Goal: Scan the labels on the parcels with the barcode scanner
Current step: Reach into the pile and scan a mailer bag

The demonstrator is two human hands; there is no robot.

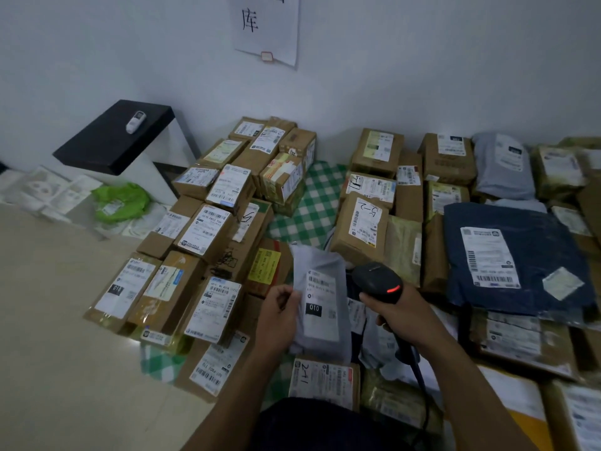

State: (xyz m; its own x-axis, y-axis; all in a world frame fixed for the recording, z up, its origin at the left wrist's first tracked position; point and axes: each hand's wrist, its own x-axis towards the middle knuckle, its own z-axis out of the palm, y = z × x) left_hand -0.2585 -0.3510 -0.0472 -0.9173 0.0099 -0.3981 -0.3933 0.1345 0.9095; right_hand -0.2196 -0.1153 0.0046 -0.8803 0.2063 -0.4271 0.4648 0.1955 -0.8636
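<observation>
My left hand (278,315) grips the left edge of a grey poly-bag parcel (320,288) and holds it upright, its white label (320,299) with a barcode and a black "010" patch facing me. Just right of it, my right hand (401,315) grips the handle of a black barcode scanner (377,281). A red light glows on the scanner's head, which sits close beside the label. A dark cable hangs from the handle down toward my lap.
Labelled cardboard boxes (208,229) are piled at left and back on a green checked cloth (312,203). A dark blue bag parcel (517,258) and more boxes lie at right. A black-topped stand (113,138) is at back left. Bare floor (48,320) lies left.
</observation>
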